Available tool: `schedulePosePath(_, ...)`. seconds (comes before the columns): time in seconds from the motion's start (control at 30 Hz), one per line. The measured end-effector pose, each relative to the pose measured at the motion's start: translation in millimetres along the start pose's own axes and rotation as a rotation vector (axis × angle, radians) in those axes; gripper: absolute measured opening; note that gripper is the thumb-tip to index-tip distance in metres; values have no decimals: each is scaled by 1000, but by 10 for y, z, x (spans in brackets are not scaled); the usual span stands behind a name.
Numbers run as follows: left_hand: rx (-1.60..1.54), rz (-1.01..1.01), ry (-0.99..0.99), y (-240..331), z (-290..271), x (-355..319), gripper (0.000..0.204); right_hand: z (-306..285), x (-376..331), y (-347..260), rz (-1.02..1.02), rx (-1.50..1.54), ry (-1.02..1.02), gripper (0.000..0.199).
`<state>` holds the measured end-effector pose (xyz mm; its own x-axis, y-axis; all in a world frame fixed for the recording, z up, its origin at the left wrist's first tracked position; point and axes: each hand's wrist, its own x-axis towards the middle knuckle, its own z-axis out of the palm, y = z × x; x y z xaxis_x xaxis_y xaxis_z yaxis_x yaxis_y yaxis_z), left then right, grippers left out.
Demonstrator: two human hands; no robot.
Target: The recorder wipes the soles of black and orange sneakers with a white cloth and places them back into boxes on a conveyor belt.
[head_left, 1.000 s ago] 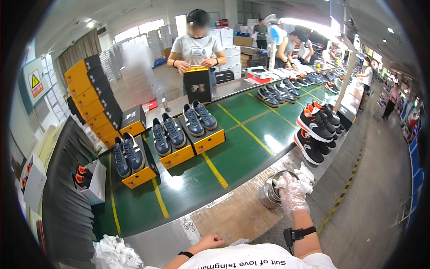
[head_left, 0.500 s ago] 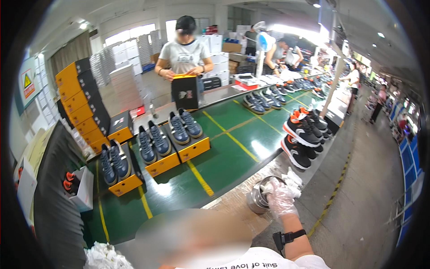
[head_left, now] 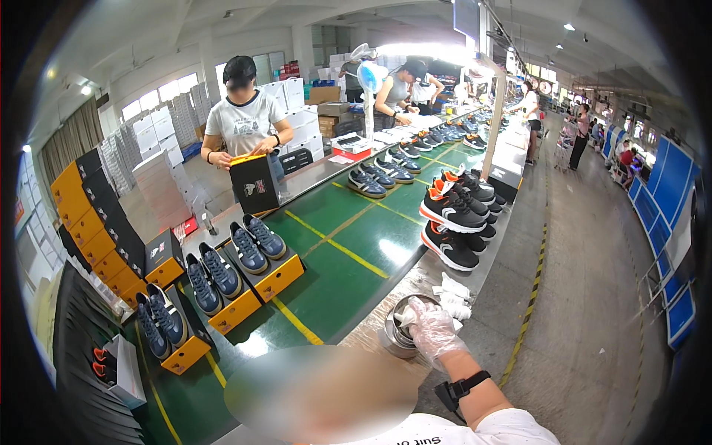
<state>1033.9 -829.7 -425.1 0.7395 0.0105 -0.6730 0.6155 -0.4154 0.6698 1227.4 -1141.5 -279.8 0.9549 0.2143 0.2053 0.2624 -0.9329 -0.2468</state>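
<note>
One hand is all I can see. It is the right hand (head_left: 434,330), and it has a thin clear glove on it.

— What is it doing?

— It is dipping into a small round metal tin (head_left: 403,337). The fingers are bent and pinched on a white cloth (head_left: 407,317) that sits in the tin.

— Where is the tin?

— On the near edge of the long table (head_left: 348,245), a bit to the right, just next to the green belt.

— And the left hand?

— I cannot see it. A blurry patch hides that spot, so I cannot tell if it holds something.

— What else is close by?

— More white rags (head_left: 449,291) lie just past the tin on the same edge. Past those, black and white shoes (head_left: 451,247) stand in a row along the right edge.

— Who is that across the table?

— Another person (head_left: 245,122), at the far edge, holding a black shoe box (head_left: 254,182) with both hands. On the belt, dark blue shoes (head_left: 256,242) sit on top of orange boxes (head_left: 275,278).

— So which step is this?

— I think the cloth is being made wet or lifted out of the tin, to get it ready for wiping.

— What does the next move need?

— I guess a soft lift, straight up, so the tin does not tip off the edge. Then a shoe has to come close, and the nearest ones are the black and white shoes.
</note>
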Motion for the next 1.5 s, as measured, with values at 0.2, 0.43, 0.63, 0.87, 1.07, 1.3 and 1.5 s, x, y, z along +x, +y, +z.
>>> schedulePosePath(0.2,-25,28,-26,-120,31,93,36,-27,7,50,-14,0,23,48)
schedulePosePath(0.43,19,37,-14,-77,66,132,35,-72,23,106,-11,-15,-1,48)
schedulePosePath(0.63,-42,35,-21,-86,81,119,35,-89,49,116,-18,9,-2,49)
schedulePosePath(0.87,-52,47,-22,15,130,125,35,-120,69,185,4,5,-27,52)
schedulePosePath(1.07,-39,56,-27,82,133,112,36,-70,102,223,-27,17,15,52)
schedulePosePath(1.3,-73,16,-43,134,170,133,37,-105,117,276,-12,-23,-12,52)
schedulePosePath(1.5,-98,1,-61,123,178,209,37,-128,152,313,-1,8,-26,53)
